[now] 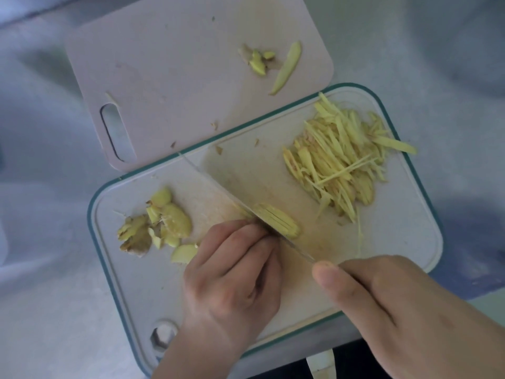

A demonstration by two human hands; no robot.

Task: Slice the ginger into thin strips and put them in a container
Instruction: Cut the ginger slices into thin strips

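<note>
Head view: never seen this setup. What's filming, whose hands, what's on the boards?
One camera worn on a person's head, looking down at their own bare hands; no robot. The right hand grips a knife, cutting stacked ginger slices that the left hand steadies with curled fingers. On the teal-rimmed cutting board: a pile of finished ginger strips on the right, uncut slices and trimmings on the left. Behind, a pink board holds ginger scraps. No container is visible.
</note>
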